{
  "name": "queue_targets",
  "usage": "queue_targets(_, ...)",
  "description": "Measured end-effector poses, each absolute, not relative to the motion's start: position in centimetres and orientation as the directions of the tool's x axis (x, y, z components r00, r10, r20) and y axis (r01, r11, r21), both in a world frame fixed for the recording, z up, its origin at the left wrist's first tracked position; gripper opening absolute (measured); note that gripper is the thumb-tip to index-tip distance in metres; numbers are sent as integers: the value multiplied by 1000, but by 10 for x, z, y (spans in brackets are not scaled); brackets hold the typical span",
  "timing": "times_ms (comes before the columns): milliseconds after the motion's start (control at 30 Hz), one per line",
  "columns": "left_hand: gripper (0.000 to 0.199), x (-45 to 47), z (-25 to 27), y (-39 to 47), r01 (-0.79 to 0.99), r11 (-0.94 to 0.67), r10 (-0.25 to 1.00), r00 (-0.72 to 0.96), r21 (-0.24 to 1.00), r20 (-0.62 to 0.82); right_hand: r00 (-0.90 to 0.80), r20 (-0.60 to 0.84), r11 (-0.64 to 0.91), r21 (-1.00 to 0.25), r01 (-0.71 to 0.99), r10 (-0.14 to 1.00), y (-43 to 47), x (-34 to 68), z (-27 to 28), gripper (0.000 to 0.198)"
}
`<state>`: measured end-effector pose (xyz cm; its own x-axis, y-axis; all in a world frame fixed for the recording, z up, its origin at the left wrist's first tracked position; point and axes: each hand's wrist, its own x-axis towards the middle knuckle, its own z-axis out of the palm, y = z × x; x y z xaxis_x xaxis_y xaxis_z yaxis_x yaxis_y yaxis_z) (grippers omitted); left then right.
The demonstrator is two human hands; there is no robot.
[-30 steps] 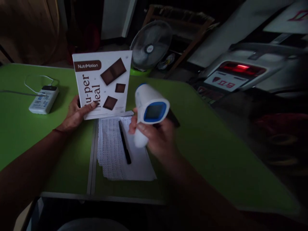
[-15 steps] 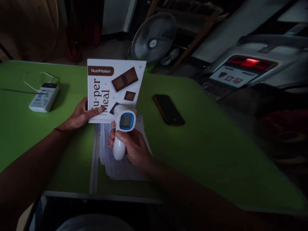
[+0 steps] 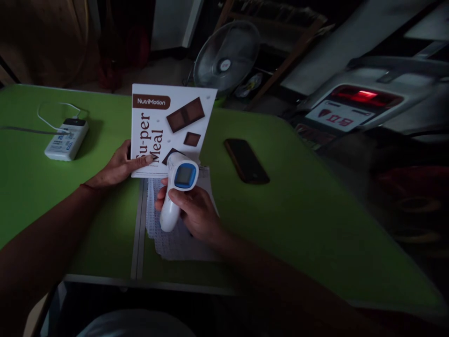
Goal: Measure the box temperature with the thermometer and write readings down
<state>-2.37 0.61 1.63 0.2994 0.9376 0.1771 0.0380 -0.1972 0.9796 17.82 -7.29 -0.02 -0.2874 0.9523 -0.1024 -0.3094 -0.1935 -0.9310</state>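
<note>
My left hand (image 3: 122,166) grips the lower left edge of a white box (image 3: 175,107) printed "NutriMotion" and "Su-per Meal", with pictures of chocolate pieces; the thumb lies across its front. The box is held up above the table. My right hand (image 3: 196,210) is wrapped round the handle of a white infrared thermometer (image 3: 170,210), whose blue-framed screen faces me. The thermometer's head overlaps the lower right part of the box; whether the two touch I cannot tell. Beneath them lies a stack of written paper sheets (image 3: 185,248), partly covered by my right hand.
On the green table (image 3: 291,224), a dark phone (image 3: 246,160) lies right of the papers. A white power bank or adapter (image 3: 66,140) with cables is at the left. Behind the table stands a fan (image 3: 228,56). A vehicle's rear with a lit red lamp (image 3: 366,96) is at the right.
The thermometer has tilted slightly, its handle end swinging to the left. The box sits a little further right in view, along with a slight shift of the whole scene. Both grips are the same.
</note>
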Motion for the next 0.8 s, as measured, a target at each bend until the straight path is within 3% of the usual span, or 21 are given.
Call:
queue_targets(400, 55, -24, 15, 5, 44, -183, 942, 295, 982, 162, -316, -125, -232, -915, -329, 941, -76, 178, 4, 50)
queue_targets(800, 53, -23, 15, 5, 39, -173, 945, 290, 984, 154, -329, -144, -244, -926, -287, 933, -72, 180, 0, 46)
